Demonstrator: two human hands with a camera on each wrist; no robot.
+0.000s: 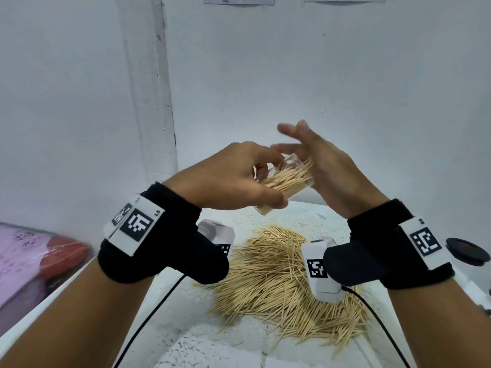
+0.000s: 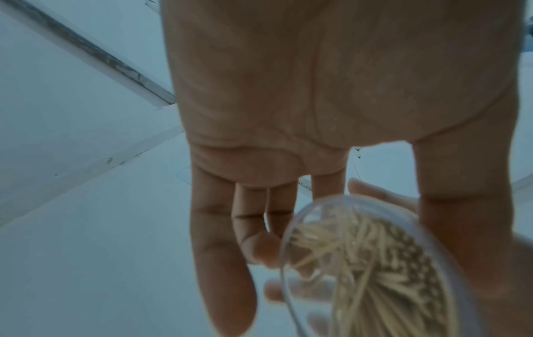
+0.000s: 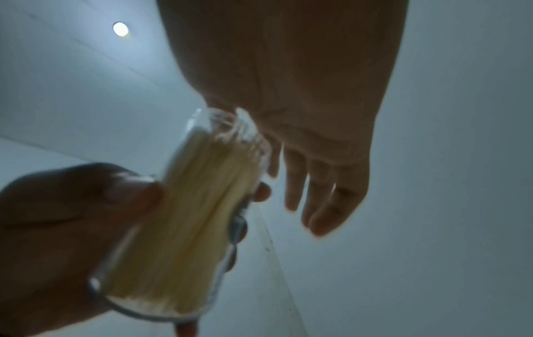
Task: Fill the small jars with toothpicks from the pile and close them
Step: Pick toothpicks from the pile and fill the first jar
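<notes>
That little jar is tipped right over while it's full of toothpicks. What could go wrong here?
The jar has no lid on and is tilted, with only the open right hand against its mouth, so toothpicks may slide out onto the pile. Some tips stick out past the rim and could jam the lid later. The left hand grips smooth clear walls, which might slip.

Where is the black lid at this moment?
In the head view the black lid lies on the white table at the far right edge, just beyond the right wrist, right of the toothpick pile.
</notes>
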